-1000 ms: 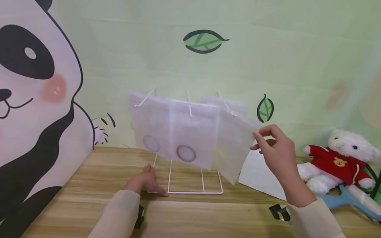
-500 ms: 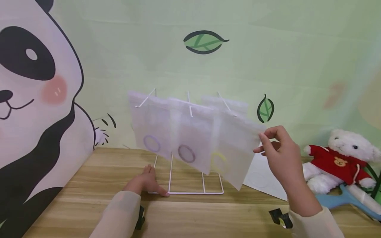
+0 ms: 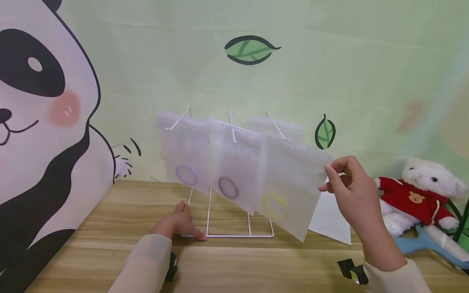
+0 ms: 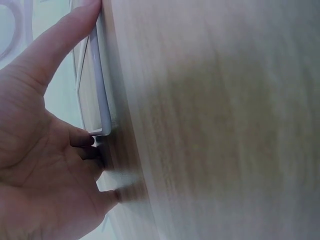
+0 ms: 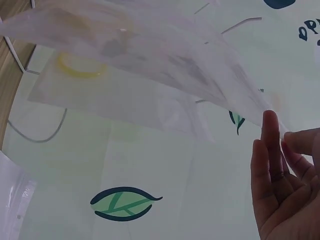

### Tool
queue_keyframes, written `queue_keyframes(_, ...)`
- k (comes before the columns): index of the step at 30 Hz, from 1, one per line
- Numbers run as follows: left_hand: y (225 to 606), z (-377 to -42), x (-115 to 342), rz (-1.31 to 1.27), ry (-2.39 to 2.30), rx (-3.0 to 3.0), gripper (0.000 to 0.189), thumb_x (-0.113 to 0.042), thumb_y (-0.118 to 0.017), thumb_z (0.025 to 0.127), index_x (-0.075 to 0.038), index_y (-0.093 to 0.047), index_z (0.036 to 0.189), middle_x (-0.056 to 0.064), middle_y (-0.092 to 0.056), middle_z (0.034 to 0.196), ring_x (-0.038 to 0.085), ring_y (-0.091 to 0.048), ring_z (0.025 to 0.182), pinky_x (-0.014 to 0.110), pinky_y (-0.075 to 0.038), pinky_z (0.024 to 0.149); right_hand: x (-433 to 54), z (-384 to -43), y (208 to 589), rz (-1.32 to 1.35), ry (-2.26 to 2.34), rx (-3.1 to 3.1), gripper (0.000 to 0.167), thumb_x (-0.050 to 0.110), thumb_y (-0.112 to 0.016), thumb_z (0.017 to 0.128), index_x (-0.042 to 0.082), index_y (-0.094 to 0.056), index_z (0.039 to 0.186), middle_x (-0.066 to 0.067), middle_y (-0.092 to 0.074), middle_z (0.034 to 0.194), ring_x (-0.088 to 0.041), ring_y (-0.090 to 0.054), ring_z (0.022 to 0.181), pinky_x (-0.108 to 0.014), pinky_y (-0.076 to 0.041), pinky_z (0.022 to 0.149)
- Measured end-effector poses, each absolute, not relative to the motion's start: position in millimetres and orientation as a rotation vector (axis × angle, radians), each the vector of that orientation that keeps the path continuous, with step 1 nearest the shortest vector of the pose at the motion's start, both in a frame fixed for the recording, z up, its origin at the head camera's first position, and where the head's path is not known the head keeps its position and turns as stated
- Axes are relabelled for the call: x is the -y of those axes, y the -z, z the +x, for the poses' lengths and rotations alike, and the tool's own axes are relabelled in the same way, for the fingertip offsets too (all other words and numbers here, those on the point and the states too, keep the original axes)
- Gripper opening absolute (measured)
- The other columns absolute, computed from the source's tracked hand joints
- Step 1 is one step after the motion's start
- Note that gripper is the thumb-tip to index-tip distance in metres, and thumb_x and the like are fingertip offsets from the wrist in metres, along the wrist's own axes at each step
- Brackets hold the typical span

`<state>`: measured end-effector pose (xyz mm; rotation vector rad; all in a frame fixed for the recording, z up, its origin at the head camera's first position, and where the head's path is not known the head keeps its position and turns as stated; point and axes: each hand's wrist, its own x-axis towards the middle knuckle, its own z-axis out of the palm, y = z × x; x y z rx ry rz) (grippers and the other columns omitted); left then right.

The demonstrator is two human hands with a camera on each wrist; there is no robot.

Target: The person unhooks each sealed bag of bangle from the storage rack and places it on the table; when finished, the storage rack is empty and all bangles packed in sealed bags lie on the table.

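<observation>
The right hand point(image 3: 353, 185) has its thumb and forefinger pinched together on the upper right corner of a translucent pouch point(image 3: 293, 175), its other fingers loosely bent. That pouch spreads out to the left of the right hand, slanting down, with a yellow ring point(image 3: 275, 196) showing low on it. The tip of a white prong point(image 3: 277, 126) shows at the pouch's top edge.

Farther left of the right hand, and above the left hand, are 2 more pouches: the middle pouch point(image 3: 238, 156) with a brownish ring point(image 3: 220, 186), and the left pouch point(image 3: 183, 146) with a purple ring point(image 3: 177, 174). Both hang at prongs of a white wire rack point(image 3: 239, 236).

The left hand point(image 3: 179, 221) is spread, holding no pouch; its thumb touches the front bar of the rack's base, and its fingers reach behind that bar near the corner, down by the table point(image 3: 227, 268).

Below the right hand, partly hidden by it, a flat white piece point(image 3: 331, 219) lies on the table. To the right of the right hand sit a white teddy bear point(image 3: 415, 199) in a red top and a blue forked object point(image 3: 428, 243).
</observation>
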<state>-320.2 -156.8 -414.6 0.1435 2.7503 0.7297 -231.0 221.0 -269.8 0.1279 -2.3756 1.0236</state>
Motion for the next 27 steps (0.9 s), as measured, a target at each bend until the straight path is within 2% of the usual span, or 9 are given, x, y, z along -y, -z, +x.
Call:
queue_keyframes(3,416,-321,158,0.151,-0.723,-2.753,0.128,-0.044,-0.089,0.069,0.022,-0.012,0.147,0.039,-0.006,0.156,0.048,-0.008,0.147,0.054,-0.018,0.118,-227,-229,268,0.148,-0.989,2.416,0.032,0.039,-0.053,0.102,0.010,-0.054,0.116,-0.011,-0.072,0.094,-0.020,-0.070,0.080,-0.026,-0.050,0.062)
queue_keyframes(9,415,-320,158,0.149,-0.720,-2.748,0.129,-0.045,-0.089,0.068,0.021,-0.012,0.148,0.038,-0.004,0.157,0.048,-0.006,0.147,0.055,-0.017,0.117,-241,-223,264,0.190,-0.903,2.468,0.032,0.037,-0.054,0.102,0.009,-0.054,0.116,-0.010,-0.073,0.099,-0.016,-0.069,0.080,-0.020,-0.049,0.064)
queue_keyframes(14,416,-321,159,0.144,-0.726,-2.735,0.131,-0.048,-0.089,0.067,0.020,-0.011,0.148,0.037,-0.004,0.158,0.046,-0.005,0.148,0.055,-0.017,0.118,-252,-213,261,0.191,-0.861,2.532,0.032,0.039,-0.052,0.103,0.010,-0.054,0.116,-0.009,-0.073,0.098,-0.026,-0.068,0.086,-0.024,-0.045,0.053)
queue_keyframes(15,417,-323,160,0.141,-0.726,-2.732,0.133,-0.050,-0.089,0.067,0.019,-0.011,0.149,0.036,-0.004,0.158,0.045,-0.004,0.148,0.055,-0.016,0.118,-255,-211,261,0.191,-0.847,2.544,0.032,0.039,-0.052,0.103,0.011,-0.054,0.116,-0.009,-0.074,0.097,-0.025,-0.067,0.086,-0.025,-0.044,0.052)
queue_keyframes(19,428,-330,163,0.140,-0.738,-2.739,0.141,-0.058,-0.089,0.060,0.018,-0.011,0.150,0.034,-0.004,0.159,0.044,-0.004,0.149,0.055,-0.016,0.118,-266,-203,258,0.222,-0.782,2.576,0.026,0.035,-0.053,0.103,0.011,-0.055,0.115,-0.004,-0.073,0.090,-0.007,-0.066,0.079,-0.022,-0.047,0.056)
queue_keyframes(22,426,-329,162,0.137,-0.736,-2.747,0.139,-0.057,-0.089,0.062,0.018,-0.011,0.150,0.035,-0.004,0.159,0.045,-0.005,0.148,0.057,-0.017,0.117,-277,-197,256,0.241,-0.744,2.597,0.023,0.031,-0.053,0.104,0.010,-0.055,0.112,-0.003,-0.072,0.088,0.003,-0.064,0.073,-0.016,-0.048,0.060)
queue_keyframes(27,410,-316,157,0.136,-0.713,-2.745,0.129,-0.046,-0.089,0.069,0.020,-0.011,0.148,0.037,-0.005,0.157,0.047,-0.006,0.147,0.057,-0.018,0.117,-300,-187,256,0.272,-0.744,2.649,0.018,0.028,-0.055,0.103,0.011,-0.055,0.108,0.001,-0.071,0.082,-0.001,-0.067,0.072,-0.012,-0.048,0.062)
